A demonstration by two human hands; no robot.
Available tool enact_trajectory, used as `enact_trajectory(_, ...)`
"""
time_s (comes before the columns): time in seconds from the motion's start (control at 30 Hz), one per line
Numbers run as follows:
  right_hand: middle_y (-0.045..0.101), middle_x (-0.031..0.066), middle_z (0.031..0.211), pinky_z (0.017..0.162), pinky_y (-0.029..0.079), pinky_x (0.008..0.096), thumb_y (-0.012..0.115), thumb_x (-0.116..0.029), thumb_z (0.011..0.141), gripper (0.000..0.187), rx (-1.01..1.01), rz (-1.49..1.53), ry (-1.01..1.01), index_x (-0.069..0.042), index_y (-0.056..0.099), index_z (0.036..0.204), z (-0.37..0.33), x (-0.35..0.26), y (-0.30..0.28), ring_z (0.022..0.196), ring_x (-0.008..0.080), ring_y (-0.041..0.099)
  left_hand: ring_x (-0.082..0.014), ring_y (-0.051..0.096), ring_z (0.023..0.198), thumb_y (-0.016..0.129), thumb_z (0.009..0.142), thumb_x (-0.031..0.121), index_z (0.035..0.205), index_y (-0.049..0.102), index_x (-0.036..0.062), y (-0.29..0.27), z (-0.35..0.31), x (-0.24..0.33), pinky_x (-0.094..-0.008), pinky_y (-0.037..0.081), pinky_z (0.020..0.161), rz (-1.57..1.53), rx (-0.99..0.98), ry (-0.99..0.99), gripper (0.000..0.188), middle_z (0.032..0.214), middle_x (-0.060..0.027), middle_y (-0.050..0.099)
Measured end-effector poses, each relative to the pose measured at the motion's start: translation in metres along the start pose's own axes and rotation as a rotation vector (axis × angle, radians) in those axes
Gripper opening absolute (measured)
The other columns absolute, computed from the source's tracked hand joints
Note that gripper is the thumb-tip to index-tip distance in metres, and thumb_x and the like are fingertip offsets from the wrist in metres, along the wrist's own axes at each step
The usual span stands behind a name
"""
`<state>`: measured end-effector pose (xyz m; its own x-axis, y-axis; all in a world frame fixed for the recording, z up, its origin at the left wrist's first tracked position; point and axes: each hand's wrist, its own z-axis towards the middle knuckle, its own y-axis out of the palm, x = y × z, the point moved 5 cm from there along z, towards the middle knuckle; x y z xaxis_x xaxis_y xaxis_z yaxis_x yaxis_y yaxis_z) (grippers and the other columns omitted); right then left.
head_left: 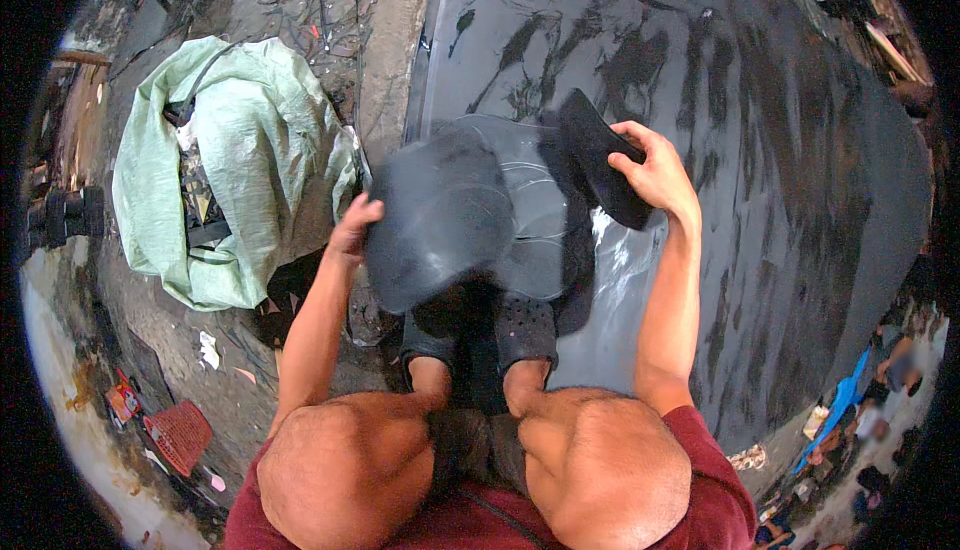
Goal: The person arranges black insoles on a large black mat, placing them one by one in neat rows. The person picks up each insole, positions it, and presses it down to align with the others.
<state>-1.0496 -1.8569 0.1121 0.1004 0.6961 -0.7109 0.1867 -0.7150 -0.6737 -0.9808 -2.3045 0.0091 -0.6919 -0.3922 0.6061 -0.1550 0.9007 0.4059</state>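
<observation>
My left hand [357, 227] grips the left edge of a dark grey flexible sheet piece [440, 215], smeared by motion and tilted above my feet. My right hand [655, 172] is closed on a thick black curved piece [603, 155], rather like a shoe sole, with the thumb on its near face. Between them, partly under the grey piece, lies another grey sheet [535, 200] marked with pale curved lines. All of this is over the left part of a large dark, shiny sheet [750, 220] spread on the ground. My dark clogs [525, 328] show just below the pieces.
A pale green woven sack [260, 150] with dark scraps in its opening stands at my left. A red plastic basket [180, 434] sits at the lower left. Scraps litter the dirty floor [290, 10]. Blurred people [890, 390] and a blue strip [835, 410] are at the far right edge.
</observation>
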Motion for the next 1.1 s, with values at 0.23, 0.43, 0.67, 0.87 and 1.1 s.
enact_trajectory(0.23, 0.068, 0.0081, 0.099, 0.090, 0.050, 0.0307, 0.068, 0.002, 0.079, 0.045, -0.049, 0.115, -0.076, -0.002, 0.062, 0.124, 0.013, -0.034, 0.001, 0.097, 0.0150, 0.063, -0.0258, 0.063, 0.111, 0.087, 0.074, 0.020, 0.143, 0.048, 0.0045, 0.046, 0.030, 0.001, -0.0369, 0.052, 0.095, 0.780, -0.089, 0.202, 0.081, 0.130, -0.0124, 0.062)
enact_trajectory(0.43, 0.071, 0.0062, 0.111, 0.090, 0.050, 0.0324, 0.073, -0.004, 0.081, 0.045, -0.139, 0.329, -0.082, -0.009, 0.067, 0.125, 0.023, -0.031, 0.022, 0.100, 0.0171, 0.064, -0.0324, 0.061, 0.104, 0.086, 0.072, 0.029, 0.131, 0.061, 0.0078, 0.079, 0.000, 0.039, -0.0422, 0.050, 0.092, 1.418, 0.305, 0.928, 0.067, 0.117, -0.0157, 0.060)
enact_trajectory(0.67, 0.069, 0.0095, 0.118, 0.097, 0.048, 0.0339, 0.072, -0.002, 0.081, 0.046, 0.069, 0.504, 0.054, -0.007, 0.066, 0.127, 0.017, 0.002, 0.040, 0.112, 0.0214, 0.062, -0.0356, 0.057, 0.112, 0.082, 0.075, 0.042, 0.133, 0.057, -0.0065, 0.013, -0.050, -0.046, -0.0424, 0.047, 0.095, 1.324, 0.399, 0.258, 0.080, 0.120, -0.0233, 0.058)
enact_trajectory(0.87, 0.068, 0.0102, 0.122, 0.100, 0.047, 0.0348, 0.070, 0.000, 0.082, 0.047, 0.262, 0.494, 0.130, -0.005, 0.064, 0.129, -0.004, 0.017, 0.036, 0.116, 0.0230, 0.061, -0.0374, 0.047, 0.123, 0.083, 0.070, 0.015, 0.112, 0.069, 0.0102, 0.036, -0.068, -0.058, -0.0464, 0.036, 0.105, 1.210, 0.722, 0.542, 0.044, 0.129, -0.0146, 0.054)
enact_trajectory(1.1, 0.068, 0.0109, 0.120, 0.096, 0.049, 0.0336, 0.068, 0.001, 0.085, 0.045, 0.400, 0.479, 0.073, -0.004, 0.063, 0.129, -0.021, 0.006, 0.012, 0.113, 0.0210, 0.063, -0.0363, 0.044, 0.123, 0.091, 0.065, 0.029, 0.132, 0.058, 0.0079, 0.017, -0.058, -0.091, -0.0465, 0.035, 0.106, 0.920, 0.711, 0.305, 0.078, 0.130, -0.0184, 0.050)
